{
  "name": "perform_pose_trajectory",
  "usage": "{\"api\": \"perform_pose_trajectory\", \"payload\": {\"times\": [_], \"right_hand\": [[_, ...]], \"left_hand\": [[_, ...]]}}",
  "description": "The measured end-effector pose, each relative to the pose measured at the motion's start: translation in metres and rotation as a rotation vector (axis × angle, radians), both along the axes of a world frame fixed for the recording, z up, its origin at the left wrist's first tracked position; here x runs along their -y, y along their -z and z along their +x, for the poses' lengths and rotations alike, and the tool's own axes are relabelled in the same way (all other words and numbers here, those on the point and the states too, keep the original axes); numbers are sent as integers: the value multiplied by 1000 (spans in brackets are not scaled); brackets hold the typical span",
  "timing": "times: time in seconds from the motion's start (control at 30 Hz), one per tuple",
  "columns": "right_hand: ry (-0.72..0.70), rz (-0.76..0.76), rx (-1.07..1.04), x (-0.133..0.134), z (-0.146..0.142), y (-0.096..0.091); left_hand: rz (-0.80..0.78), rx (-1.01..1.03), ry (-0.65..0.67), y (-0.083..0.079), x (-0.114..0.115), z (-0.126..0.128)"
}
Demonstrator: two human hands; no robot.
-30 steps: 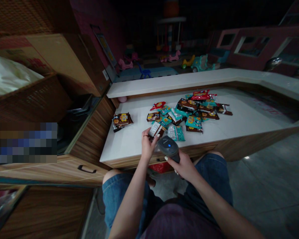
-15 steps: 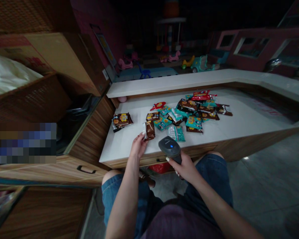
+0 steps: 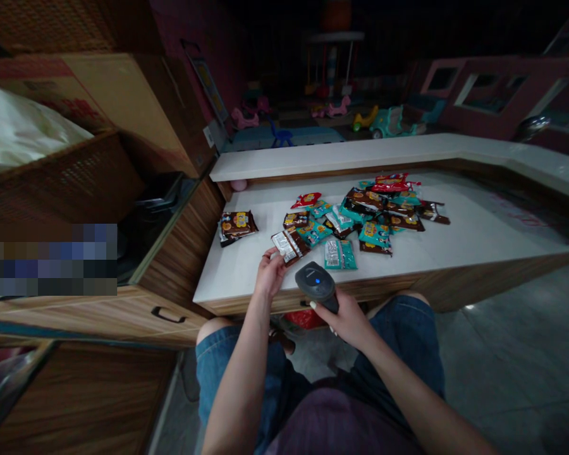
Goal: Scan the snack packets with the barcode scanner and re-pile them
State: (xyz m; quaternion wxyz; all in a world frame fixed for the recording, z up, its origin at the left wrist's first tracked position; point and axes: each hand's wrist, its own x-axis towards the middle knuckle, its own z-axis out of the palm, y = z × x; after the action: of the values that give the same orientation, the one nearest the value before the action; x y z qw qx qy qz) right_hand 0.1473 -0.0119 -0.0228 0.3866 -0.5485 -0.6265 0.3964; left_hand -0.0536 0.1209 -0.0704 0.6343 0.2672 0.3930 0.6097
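My left hand [image 3: 269,273] rests at the counter's front, its fingers pinching the end of a brown-and-silver snack packet [image 3: 289,246] that lies tilted with its silver side showing. My right hand [image 3: 348,318] grips the handle of a dark grey handheld barcode scanner [image 3: 315,284], whose blue light is lit and whose head points forward and down. Just right of the scanner lies a teal-and-silver packet [image 3: 340,254]. Farther back is a heap of mixed teal, brown and red snack packets [image 3: 365,212]. A lone brown packet [image 3: 237,226] lies to the left.
The packets lie on a white counter [image 3: 227,278] with a raised white back ledge [image 3: 360,155]. A wicker basket [image 3: 76,183] and a cardboard box [image 3: 123,107] stand to the left. Children's ride-on toys [image 3: 393,121] sit beyond the ledge.
The brown-and-silver packet has turned from upright in my left hand to tilted, with its silver side up, and sits lower. The scanner has shifted slightly left.
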Motion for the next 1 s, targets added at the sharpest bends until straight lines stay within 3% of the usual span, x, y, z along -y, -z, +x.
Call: {"api": "perform_pose_trajectory", "payload": {"times": [0.43,0.63,0.73,0.83,0.9,1.0], "right_hand": [[21,55,7,-2,2,3],[49,41,24,0,3,4],[47,14,0,1,5,2],[44,-32,-19,2,10,-1],[50,-48,-24,2,14,-1],[67,-36,-25,1,18,-2]], "left_hand": [[39,-26,30,2,2,5],[72,-29,0,11,-2,4],[159,-92,-87,12,-4,3],[351,-370,-271,4,-4,-12],[465,-717,-381,-6,-3,-31],[507,-1275,-436,-18,2,-68]]}}
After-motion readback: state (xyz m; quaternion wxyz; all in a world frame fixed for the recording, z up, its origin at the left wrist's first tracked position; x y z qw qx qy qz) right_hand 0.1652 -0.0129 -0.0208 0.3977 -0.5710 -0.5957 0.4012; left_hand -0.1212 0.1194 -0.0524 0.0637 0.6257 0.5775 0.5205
